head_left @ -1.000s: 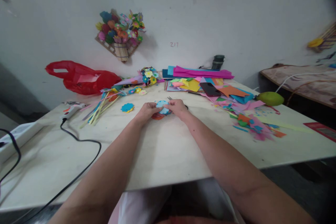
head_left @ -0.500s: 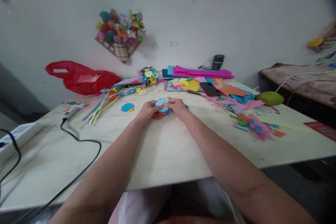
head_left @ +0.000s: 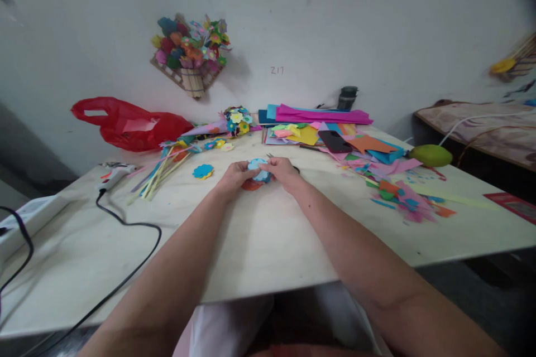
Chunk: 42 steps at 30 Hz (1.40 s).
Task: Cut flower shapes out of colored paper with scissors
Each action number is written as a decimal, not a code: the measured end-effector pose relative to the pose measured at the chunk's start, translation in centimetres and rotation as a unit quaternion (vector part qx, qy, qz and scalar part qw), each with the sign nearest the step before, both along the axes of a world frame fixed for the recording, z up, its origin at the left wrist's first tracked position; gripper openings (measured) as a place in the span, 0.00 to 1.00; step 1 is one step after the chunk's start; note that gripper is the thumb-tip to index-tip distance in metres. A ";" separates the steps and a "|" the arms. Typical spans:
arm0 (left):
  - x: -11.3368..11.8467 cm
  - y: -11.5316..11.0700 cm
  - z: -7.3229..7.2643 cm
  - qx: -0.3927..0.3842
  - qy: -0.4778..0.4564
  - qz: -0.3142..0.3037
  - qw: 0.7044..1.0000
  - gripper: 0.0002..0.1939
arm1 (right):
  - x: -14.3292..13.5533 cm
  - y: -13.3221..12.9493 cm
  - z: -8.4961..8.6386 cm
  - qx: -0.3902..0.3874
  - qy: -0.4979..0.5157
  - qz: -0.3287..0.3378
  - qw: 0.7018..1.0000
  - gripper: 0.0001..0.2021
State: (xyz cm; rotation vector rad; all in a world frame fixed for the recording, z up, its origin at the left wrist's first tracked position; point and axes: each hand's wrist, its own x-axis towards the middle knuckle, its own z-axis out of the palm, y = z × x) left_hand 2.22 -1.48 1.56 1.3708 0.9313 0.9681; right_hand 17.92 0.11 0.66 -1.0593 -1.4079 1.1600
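A light blue paper flower (head_left: pixel 256 164) is pinched between my left hand (head_left: pixel 235 176) and my right hand (head_left: pixel 283 170), in the middle of the table. My left fingers close on its left edge; my right thumb and fingers press its right side. Under it lie a red-orange flower shape (head_left: pixel 252 185) and a darker blue piece, both partly covered by the hands. The tips of a pair of scissors (head_left: pixel 270 155) show just behind my right hand, which hides most of them. To the left rests a blue flower cutout (head_left: pixel 203 171) over a yellow one.
A glue gun (head_left: pixel 115 177) with a black cord lies left, near a white power strip (head_left: pixel 33 217). Paper strips (head_left: pixel 167 170) and a red bag (head_left: pixel 134 122) are behind. Coloured sheets, a phone (head_left: pixel 335 141) and scraps (head_left: pixel 404 201) spread right, beside a green fruit (head_left: pixel 431 155).
The light blue flower has tilted slightly and shifted a little in my fingers. Both hands stay in nearly the same place.
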 end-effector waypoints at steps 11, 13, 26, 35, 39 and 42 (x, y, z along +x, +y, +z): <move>0.1 -0.1 0.2 -0.050 -0.058 -0.011 0.997 0.17 | -0.3 -0.3 0.4 0.009 0.027 -0.016 0.999 0.16; 0.0 -0.1 0.2 -0.048 -0.039 -0.015 0.998 0.17 | -0.3 -0.4 0.5 0.008 0.033 -0.017 0.999 0.16; 0.1 0.0 0.0 -0.019 -0.005 -0.003 1.000 0.19 | -0.3 0.2 -0.2 0.019 0.048 -0.030 0.998 0.16; 0.2 -0.3 0.3 -0.017 0.012 0.007 1.000 0.19 | -0.3 -0.1 0.2 0.006 0.009 -0.049 0.999 0.16; 0.2 -0.3 0.3 -0.017 0.013 0.011 1.000 0.19 | -0.3 -0.1 0.1 0.009 0.007 -0.049 0.999 0.16; 0.2 -0.3 0.3 -0.020 0.008 0.015 1.000 0.18 | -0.2 0.0 0.1 0.008 0.007 -0.051 0.999 0.15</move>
